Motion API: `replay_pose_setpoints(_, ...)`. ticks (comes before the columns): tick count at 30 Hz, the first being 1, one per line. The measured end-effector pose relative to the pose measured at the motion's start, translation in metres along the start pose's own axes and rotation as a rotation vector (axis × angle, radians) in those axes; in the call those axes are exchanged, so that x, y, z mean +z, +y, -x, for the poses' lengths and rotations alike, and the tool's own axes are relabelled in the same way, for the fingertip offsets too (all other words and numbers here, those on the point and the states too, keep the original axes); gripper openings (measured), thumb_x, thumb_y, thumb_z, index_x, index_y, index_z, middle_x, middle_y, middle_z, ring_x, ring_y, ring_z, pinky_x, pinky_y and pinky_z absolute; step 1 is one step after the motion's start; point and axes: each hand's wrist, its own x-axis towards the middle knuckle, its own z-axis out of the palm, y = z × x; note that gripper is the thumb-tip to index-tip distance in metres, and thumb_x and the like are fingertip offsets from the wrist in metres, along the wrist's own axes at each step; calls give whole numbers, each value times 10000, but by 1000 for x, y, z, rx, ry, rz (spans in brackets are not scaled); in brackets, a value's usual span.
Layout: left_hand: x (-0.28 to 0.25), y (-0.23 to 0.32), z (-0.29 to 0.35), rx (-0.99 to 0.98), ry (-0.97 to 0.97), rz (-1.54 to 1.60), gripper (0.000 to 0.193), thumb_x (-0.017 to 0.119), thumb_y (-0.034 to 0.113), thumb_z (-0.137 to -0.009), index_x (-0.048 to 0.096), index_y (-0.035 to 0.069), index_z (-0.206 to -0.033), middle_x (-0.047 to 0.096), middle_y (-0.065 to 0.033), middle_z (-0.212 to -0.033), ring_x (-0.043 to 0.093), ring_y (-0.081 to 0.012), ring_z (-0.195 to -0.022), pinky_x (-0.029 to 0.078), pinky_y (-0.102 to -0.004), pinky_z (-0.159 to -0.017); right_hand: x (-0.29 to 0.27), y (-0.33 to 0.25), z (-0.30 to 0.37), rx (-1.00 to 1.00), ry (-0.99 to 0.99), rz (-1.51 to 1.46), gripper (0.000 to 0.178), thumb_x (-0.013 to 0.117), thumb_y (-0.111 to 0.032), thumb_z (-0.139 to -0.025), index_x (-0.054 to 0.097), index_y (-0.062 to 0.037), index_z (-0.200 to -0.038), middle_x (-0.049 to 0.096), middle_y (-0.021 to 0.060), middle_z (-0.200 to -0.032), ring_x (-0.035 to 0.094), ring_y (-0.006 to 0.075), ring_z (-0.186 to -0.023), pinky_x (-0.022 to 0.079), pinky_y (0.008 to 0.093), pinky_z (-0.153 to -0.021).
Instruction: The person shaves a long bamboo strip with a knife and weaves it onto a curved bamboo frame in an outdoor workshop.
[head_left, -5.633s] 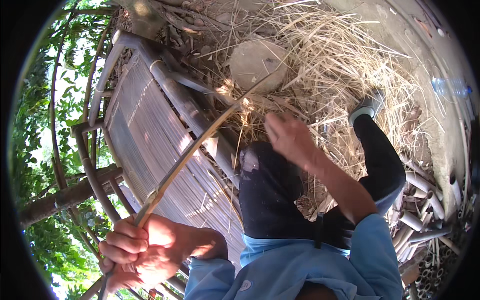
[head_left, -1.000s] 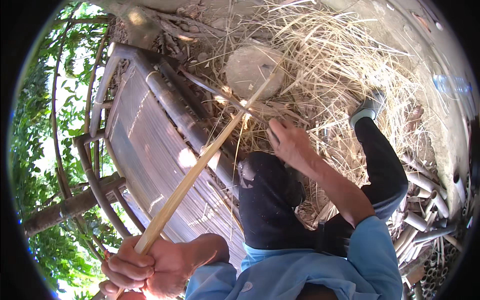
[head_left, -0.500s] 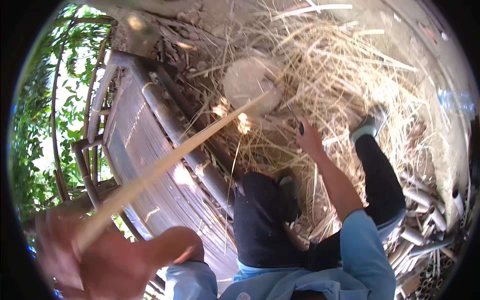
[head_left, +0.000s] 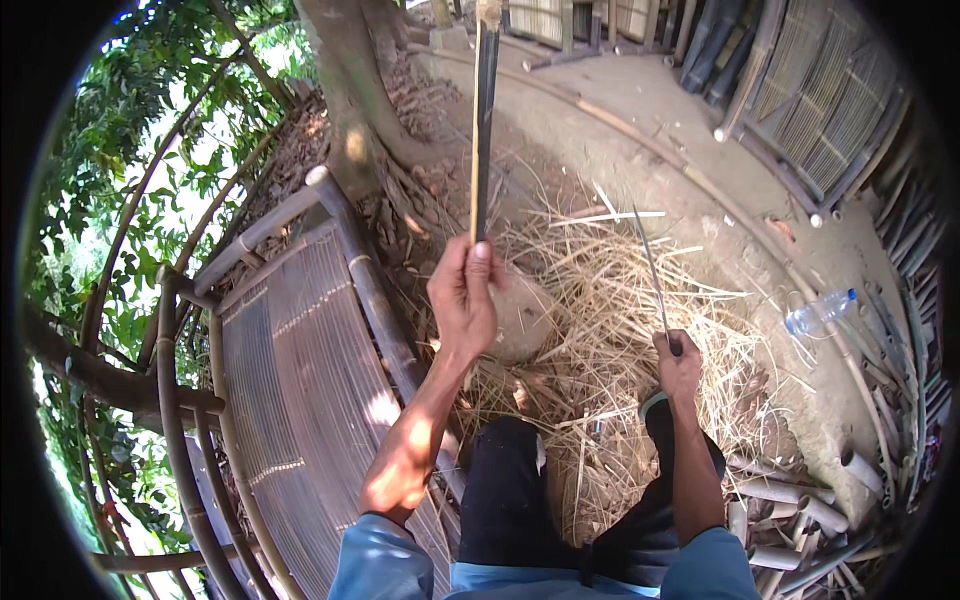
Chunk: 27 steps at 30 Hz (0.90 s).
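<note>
My left hand (head_left: 463, 308) is closed around the lower end of a long bamboo strip (head_left: 484, 140), raised nearly upright in front of me. One edge of the strip is pale, and its side is dark. Lower and to the right, my right hand (head_left: 679, 370) grips the dark handle of a long, thin-bladed knife (head_left: 650, 262). The blade points up and away, apart from the strip. Behind my left hand, a round tan block (head_left: 522, 318) rests on the ground, partly hidden by that hand. Pale bamboo shavings (head_left: 620, 285) lie thickly beneath the knife.
A slatted bamboo bench (head_left: 300, 350) stands close on my left, below a tree trunk (head_left: 345, 90). A plastic bottle (head_left: 820, 312) lies at the right near a long bamboo pole (head_left: 690, 170). Cut bamboo tubes (head_left: 785, 490) are heaped at lower right. Woven panels (head_left: 825, 95) lean farther back.
My left hand has come from the lower left to the middle, swinging the strip from slanted to upright. My right hand still holds the knife. The view has tilted up, showing more ground ahead.
</note>
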Motion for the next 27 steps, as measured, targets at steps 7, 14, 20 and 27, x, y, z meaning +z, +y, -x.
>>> replay_pose_setpoints(7,-61,94,63,-125,44,88,281,697,180,-995,664,-42,-1165,521,87,-742,420,-16,-640,324,-216,-545,-54,-93,62,97,-155,-218,317,724,-348,-961,625,-79,-826,448,-69,-621,336,51,-579,263,260,-530)
replay_pose_setpoints(14,-85,93,146,-385,-22,122,171,714,62,-951,722,0,-1110,624,59,-820,479,-2,-680,351,-188,-575,-46,-213,130,-327,-363,123,482,645,-522,-975,641,-46,-900,563,32,-616,520,184,-547,410,377,-522)
replay_pose_setpoints(20,-90,105,190,-255,-71,126,91,658,49,-980,684,-38,-980,548,56,-746,429,-26,-682,321,-225,-579,-39,-248,179,-773,-460,492,624,645,-669,-889,663,-46,-896,672,209,-658,708,419,-678,558,523,-644)
replay_pose_setpoints(27,-117,127,215,-480,-105,167,270,668,58,-979,706,-19,-1235,661,34,-882,523,-26,-770,409,-187,-673,-52,-283,128,-574,-366,539,677,587,-682,-922,751,-26,-881,654,219,-622,698,382,-632,546,478,-610)
